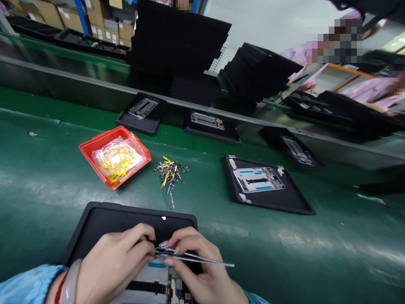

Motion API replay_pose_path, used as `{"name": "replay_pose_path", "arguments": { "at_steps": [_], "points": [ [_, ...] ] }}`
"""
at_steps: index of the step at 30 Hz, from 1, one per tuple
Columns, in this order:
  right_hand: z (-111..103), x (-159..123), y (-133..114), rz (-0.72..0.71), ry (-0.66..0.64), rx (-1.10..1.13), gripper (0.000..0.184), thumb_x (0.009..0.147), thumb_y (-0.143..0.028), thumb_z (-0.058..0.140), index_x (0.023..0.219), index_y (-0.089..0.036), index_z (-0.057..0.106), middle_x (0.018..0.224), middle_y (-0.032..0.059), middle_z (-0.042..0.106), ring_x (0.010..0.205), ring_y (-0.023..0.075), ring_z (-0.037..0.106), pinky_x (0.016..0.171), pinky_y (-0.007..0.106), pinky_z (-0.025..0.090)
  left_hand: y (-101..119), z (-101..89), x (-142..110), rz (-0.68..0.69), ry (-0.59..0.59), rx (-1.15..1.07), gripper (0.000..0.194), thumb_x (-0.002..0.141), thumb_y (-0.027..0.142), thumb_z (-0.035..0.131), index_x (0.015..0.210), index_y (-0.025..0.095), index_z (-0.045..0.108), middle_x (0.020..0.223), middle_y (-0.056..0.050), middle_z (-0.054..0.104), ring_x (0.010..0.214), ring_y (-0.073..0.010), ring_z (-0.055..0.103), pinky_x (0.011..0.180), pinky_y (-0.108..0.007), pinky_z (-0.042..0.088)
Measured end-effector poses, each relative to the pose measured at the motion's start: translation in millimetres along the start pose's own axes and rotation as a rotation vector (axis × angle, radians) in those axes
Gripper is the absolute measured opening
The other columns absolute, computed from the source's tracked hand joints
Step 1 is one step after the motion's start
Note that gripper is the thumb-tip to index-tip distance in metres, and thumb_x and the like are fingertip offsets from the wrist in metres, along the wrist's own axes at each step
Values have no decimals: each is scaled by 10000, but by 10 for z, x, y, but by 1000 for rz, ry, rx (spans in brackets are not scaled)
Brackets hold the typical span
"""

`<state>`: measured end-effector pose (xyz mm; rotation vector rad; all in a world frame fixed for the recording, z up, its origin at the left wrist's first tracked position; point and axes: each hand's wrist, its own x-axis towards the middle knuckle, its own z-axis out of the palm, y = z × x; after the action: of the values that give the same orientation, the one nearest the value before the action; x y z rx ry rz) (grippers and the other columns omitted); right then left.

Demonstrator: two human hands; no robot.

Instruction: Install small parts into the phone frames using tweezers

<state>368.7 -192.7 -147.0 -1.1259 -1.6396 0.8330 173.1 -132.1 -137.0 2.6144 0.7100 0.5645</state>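
In front of me a phone frame point(153, 276) with a grey plate, a blue strip and exposed circuitry is partly covered by my hands over a black tray point(126, 217). My right hand point(202, 264) grips a pair of metal tweezers point(210, 260), their joined end pointing right. Opposite it, my left hand point(115, 261) is closed, fingertips pinched at the tweezers' left end beside a small dark strip point(166, 251). Exactly what the left fingers grip is hidden. Beyond the tray lies a pile of small dark and yellow parts point(171, 171).
A red bin point(95, 162) holds clear bags of yellow pieces. To the right, another phone frame point(259, 180) rests on a black tray point(292, 198). Further trays with frames point(207, 120) line a conveyor point(177, 145). Stacked black trays point(177, 38) and co-workers in pink sleeves are behind.
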Motion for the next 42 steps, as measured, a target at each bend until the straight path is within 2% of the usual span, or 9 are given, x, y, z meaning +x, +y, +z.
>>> {"name": "replay_pose_path", "arguments": {
  "at_steps": [5, 9, 12, 15, 20, 29, 33, 37, 42],
  "points": [
    [-25, -25, 20, -33, -38, -18, 177, 854, -77, 599, 932, -234, 623, 805, 46, 689, 707, 161, 680, 603, 240, 553, -56, -87, 4, 110, -28, 26, 424, 977, 96, 206, 827, 194, 590, 844, 17, 642, 597, -52, 619, 561, -95, 483],
    [-38, -37, 7, -27, -52, -39, 201, 847, -64, 600, 932, -241, 647, 811, 46, 701, 701, 162, 692, 591, 239, 555, -90, -146, -14, 228, -13, 65, 375, 947, 52, 271, 883, 196, 611, 846, 3, 667, 629, -85, 623, 570, -129, 493],
    [-42, -29, 3, -25, -47, -41, 181, 852, -80, 604, 924, -240, 645, 812, 42, 701, 696, 159, 690, 584, 235, 546, -70, -203, -29, 281, -47, 136, 314, 927, 71, 344, 927, 196, 632, 895, -4, 691, 644, -104, 626, 560, -158, 486],
    [-45, -20, 3, -18, -47, -45, 127, 871, -119, 607, 920, -233, 633, 809, 44, 700, 699, 156, 687, 582, 234, 540, -26, -259, -13, 338, -130, 209, 337, 896, 45, 355, 935, 190, 656, 933, 2, 707, 684, -111, 632, 544, -175, 482],
    [-42, -12, -6, -13, -29, -35, 83, 878, -146, 613, 902, -225, 609, 782, 41, 692, 683, 154, 675, 573, 238, 539, 32, -238, -15, 396, -123, 345, 325, 860, 47, 391, 899, 174, 688, 921, 6, 718, 715, -131, 650, 514, -224, 492],
    [-15, 0, -8, 35, 3, 26, 103, 860, -143, 632, 898, -231, 597, 765, 32, 669, 667, 158, 654, 570, 252, 529, 61, -66, -216, 359, -114, 442, 267, 793, 93, 486, 917, 202, 695, 1004, -7, 695, 830, -166, 650, 620, -255, 523],
    [-9, -2, -11, 60, 3, 49, 106, 861, -136, 630, 901, -227, 593, 771, 33, 665, 675, 158, 652, 572, 253, 525, 74, -69, -175, 341, -82, 429, 270, 804, 89, 471, 901, 210, 691, 973, 11, 690, 818, -153, 645, 629, -242, 512],
    [-10, -8, -6, 59, 1, 47, 114, 860, -130, 626, 906, -227, 589, 776, 32, 663, 677, 156, 646, 570, 252, 521, 91, -115, -82, 347, -54, 411, 305, 828, 70, 419, 879, 199, 690, 907, 31, 695, 759, -129, 639, 570, -237, 498],
    [-25, -11, -11, 22, -35, 4, 131, 869, -117, 606, 935, -230, 593, 787, 41, 674, 684, 165, 652, 566, 257, 521, 84, -144, -68, 307, -89, 353, 215, 809, 105, 504, 897, 189, 683, 912, 4, 694, 729, -136, 624, 550, -244, 493]
  ]
}}
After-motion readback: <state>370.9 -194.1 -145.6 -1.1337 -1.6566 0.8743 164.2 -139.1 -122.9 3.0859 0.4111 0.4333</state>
